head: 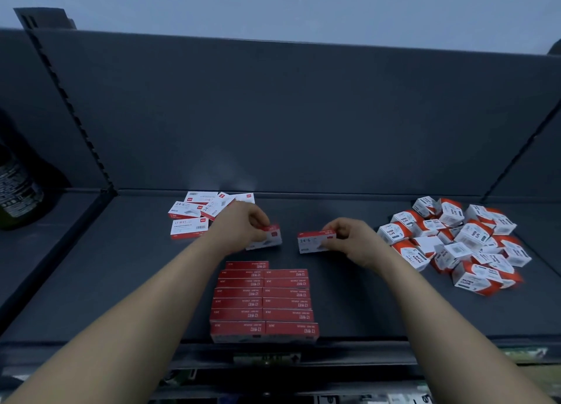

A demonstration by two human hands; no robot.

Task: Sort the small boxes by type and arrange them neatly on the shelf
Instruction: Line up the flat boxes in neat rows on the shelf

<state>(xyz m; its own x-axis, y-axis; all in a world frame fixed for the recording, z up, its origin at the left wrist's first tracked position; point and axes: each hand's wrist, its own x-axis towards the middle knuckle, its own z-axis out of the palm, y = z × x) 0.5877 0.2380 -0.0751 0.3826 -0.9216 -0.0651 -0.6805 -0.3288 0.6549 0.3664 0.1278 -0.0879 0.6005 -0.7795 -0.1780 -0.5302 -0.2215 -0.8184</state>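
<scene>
Now holding two small boxes near the middle of the shelf [121, 267], one per hand. Gripping the left staple box [270, 242] with the left hand [246, 226], curling fingers and thumb round its red upper edge. Pinching the right staple box [311, 243] by its right end with the right hand [349, 239], turning a white face marked 24/6 toward the camera. Holding both boxes side by side yet apart, leaving a strip of bare shelf between them. Possibly touching the shelf, possibly hanging just above it: impossible to tell. Reaching in with both forearms bare.

Looking toward six o'clock from the hands and finding the block of red boxes [264, 303] near the front edge, packed in two straight columns, touching one another, showing red faces upward, carrying one extra box at the far end of the left column. Finding at ten o'clock, close to the back panel [273, 115], the cluster of staple boxes [194, 218], white and red, lying flat and partly overlapping. Finding at three o'clock the heap of paper clip boxes [455, 242], white and orange, lying at every angle, starting just beside the right hand. Noticing at nine o'clock, beyond the slotted upright [69, 106], a dark labelled bottle [18, 185]. Seeing at twelve o'clock, above the panel, a pale wall [273, 3].
</scene>
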